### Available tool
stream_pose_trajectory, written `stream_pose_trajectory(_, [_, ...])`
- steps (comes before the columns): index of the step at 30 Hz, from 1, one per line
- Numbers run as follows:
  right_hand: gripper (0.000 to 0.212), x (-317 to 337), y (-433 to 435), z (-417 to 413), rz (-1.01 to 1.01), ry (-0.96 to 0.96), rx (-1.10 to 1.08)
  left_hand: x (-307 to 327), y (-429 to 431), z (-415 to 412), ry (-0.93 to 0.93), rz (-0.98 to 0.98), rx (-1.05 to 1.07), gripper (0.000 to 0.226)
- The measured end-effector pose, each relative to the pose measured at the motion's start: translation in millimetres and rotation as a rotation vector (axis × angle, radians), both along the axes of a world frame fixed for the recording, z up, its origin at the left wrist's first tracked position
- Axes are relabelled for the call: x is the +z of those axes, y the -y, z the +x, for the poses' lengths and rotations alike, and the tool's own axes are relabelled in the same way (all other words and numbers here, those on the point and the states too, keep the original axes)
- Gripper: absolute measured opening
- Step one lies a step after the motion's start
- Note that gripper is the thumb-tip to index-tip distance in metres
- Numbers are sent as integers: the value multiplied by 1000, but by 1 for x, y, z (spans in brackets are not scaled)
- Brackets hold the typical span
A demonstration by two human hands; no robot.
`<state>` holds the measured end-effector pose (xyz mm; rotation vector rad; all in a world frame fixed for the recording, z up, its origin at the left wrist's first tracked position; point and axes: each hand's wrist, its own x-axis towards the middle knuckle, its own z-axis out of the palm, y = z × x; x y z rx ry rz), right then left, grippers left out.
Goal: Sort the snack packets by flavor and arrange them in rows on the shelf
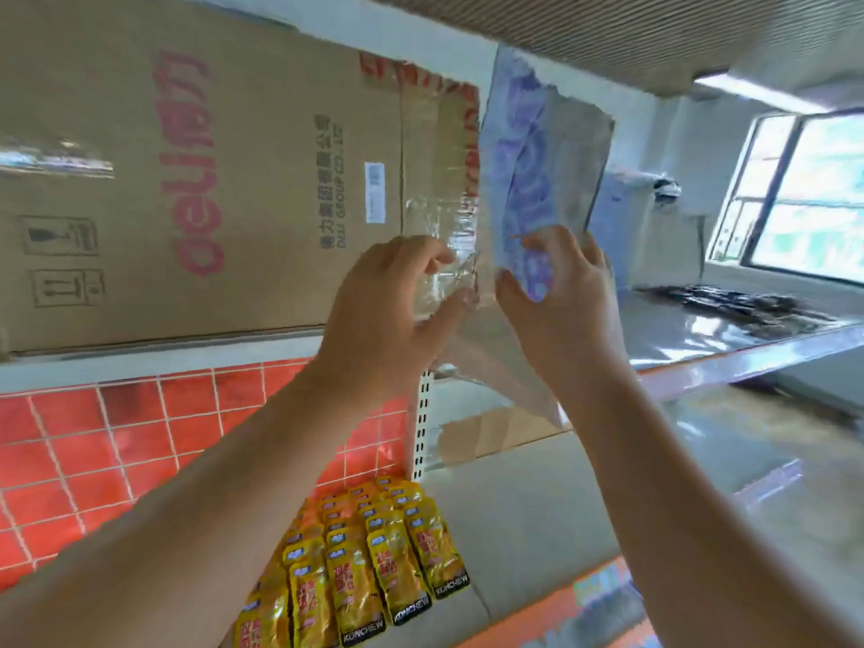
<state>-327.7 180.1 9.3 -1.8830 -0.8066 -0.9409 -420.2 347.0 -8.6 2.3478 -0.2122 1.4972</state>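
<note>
Both my hands are raised in front of the upper shelf. My left hand (392,297) pinches the crumpled clear-plastic edge of a large bag (542,180) with purple print. My right hand (561,292) grips the same bag at its lower purple part. The bag stands up between the hands and is blurred, so its contents cannot be made out. Below, on the lower shelf (528,516), yellow snack packets (374,568) lie in overlapping rows, with orange packets (313,512) at their left edge.
A big brown cardboard box (187,170) with red lettering fills the upper shelf at left. Red tiles (117,441) cover the wall below it. A perforated shelf upright (423,423) stands behind my left wrist. At right lie a plastic-covered shelf (710,329) and a window (804,194).
</note>
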Motion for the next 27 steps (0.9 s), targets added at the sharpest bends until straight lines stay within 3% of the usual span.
stream_pose_trajectory(5, [35, 19, 116, 42, -133, -145, -80, 40, 77, 49, -95, 96, -66, 42])
stream_pose_trajectory(10, [28, 20, 241, 89, -170, -198, -191, 56, 168, 111, -363, 63, -64, 65])
stream_pose_trajectory(18, [56, 15, 405, 144, -357, -304, -302, 52, 291, 176, -551, 261, -1, 79])
stream_pose_trajectory(27, [47, 18, 491, 184, -426, -292, -340, 61, 366, 241, -573, 260, 23, 65])
